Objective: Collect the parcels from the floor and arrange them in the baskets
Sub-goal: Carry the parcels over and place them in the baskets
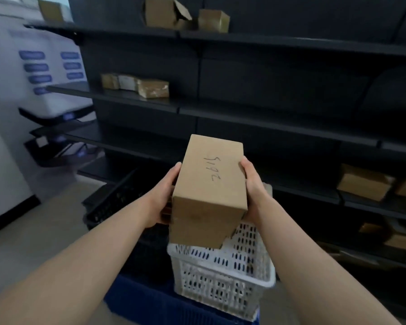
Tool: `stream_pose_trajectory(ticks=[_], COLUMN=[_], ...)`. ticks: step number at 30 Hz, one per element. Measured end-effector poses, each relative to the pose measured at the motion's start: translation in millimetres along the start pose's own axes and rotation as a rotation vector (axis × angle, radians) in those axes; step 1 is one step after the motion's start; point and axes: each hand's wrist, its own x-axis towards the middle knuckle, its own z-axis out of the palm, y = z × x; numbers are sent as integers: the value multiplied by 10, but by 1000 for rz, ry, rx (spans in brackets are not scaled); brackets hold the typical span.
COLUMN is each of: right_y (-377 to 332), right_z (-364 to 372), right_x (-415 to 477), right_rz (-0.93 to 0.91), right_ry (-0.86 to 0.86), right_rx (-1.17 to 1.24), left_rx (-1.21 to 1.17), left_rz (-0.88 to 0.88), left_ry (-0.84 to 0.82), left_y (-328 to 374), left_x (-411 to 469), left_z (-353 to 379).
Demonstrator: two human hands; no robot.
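Head view, parcel: a plain brown rectangular cardboard box [209,186] with dark handwritten marks on its top face is held up in the air between both hands, long axis pointing away from the person, above the white basket.
Head view, left hand: the left hand [163,193] is pressed flat against the box's left side, thumb along the upper edge, fingers wrapped under and hidden behind the box.
Head view, right hand: the right hand [252,184] clasps the box's right side, thumb tip on the top face near the marks, the other fingers out of sight below.
Head view, white basket: a white perforated plastic basket [223,275] stands directly below the box; the box hides most of what lies in it.
Head view, blue crate: a blue plastic crate [136,301] lies under the white basket, only its near edge showing.
Head view, black basket: a black perforated plastic basket [113,202] sits on the floor to the left, behind the left forearm; its contents cannot be made out.
Head view, shelving: dark metal shelves [267,43] fill the background.
Head view, other boxes: brown cardboard boxes rest on the top shelf [164,12], on the middle shelf [136,84] and on the lower shelves at right [363,185].
Head view, floor: pale floor [33,238] shows at lower left, blurred.
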Motion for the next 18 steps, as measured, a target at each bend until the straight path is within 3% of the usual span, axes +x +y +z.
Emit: stream_pose_trajectory(ticks=[8, 18], right_y=[219, 473], right_z=[1247, 1730], right_x=[831, 2344], right_rz=[105, 183], right_ry=[-145, -186], right_rx=[31, 64], left_rx=[-158, -263], left_rz=[-16, -114], left_ry=[53, 139], left_y=[21, -219], left_x=[446, 1840], left_z=[-1331, -2019])
